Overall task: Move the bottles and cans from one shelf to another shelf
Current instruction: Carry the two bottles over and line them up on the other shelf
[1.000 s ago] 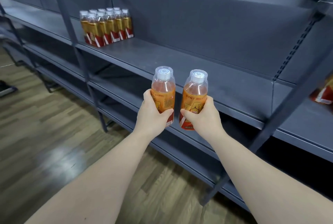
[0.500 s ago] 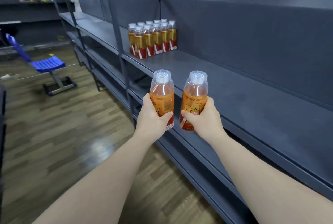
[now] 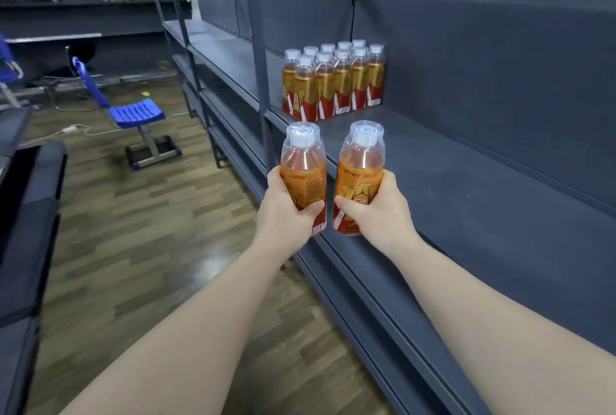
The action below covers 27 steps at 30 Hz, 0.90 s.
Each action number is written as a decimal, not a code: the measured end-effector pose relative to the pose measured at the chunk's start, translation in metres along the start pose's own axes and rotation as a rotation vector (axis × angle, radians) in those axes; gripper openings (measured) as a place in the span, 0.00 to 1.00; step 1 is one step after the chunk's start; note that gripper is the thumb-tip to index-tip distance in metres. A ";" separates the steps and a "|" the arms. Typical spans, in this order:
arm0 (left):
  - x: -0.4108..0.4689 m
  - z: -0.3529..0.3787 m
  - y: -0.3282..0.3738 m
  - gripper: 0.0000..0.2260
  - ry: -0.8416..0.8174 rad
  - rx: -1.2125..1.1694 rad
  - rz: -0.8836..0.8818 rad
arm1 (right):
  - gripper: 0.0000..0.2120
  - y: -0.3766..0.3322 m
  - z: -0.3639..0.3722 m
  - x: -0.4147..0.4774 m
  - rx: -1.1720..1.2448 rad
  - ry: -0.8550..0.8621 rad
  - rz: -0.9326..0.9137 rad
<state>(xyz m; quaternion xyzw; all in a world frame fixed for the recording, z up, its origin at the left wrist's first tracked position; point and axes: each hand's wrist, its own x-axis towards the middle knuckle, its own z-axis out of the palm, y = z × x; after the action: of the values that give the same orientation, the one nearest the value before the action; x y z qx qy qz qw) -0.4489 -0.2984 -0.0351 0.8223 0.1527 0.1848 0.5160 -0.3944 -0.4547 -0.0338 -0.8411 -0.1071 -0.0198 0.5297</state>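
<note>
Nearest to us, both forearms reach fwd from the bottom edge. Our left hand (image 3: 286,214) is wrapped round the lower half of the left bottle (image 3: 304,167), thumb across the label. Our right hand (image 3: 378,216) grips the right bottle (image 3: 361,164) the same way, thumb on the front. Both bottles are upright, orange drink inside, white caps under clear covers, side by side w/ a narrow gap btwn them. They're held in the air at the front edge of the grey shelf (image 3: 483,194), not resting on it.

Farther back on that same shelf, at its left end by the upright post, stands a tight group of matching bottles (image 3: 333,84) in rows, close to the back panel.

Off to the left, on the wood floor (image 3: 133,231), a blue chair (image 3: 136,112). Behind it, more dark shelving w/ small items too far off to make out.
</note>
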 end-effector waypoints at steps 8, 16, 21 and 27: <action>0.109 -0.011 -0.014 0.33 -0.087 -0.025 0.077 | 0.27 -0.015 0.040 0.083 -0.017 0.124 0.036; 0.183 0.004 -0.015 0.34 -0.164 -0.040 0.104 | 0.27 -0.011 0.055 0.146 -0.019 0.219 0.087; 0.224 0.025 -0.013 0.34 -0.192 -0.015 0.127 | 0.28 0.003 0.051 0.190 -0.031 0.251 0.115; 0.271 0.055 0.004 0.36 -0.207 0.018 0.160 | 0.31 0.019 0.037 0.248 -0.056 0.298 0.134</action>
<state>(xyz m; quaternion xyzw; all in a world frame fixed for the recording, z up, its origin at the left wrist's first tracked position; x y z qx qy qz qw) -0.1838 -0.2242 -0.0138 0.8512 0.0341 0.1382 0.5051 -0.1516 -0.3902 -0.0305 -0.8485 0.0296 -0.1121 0.5164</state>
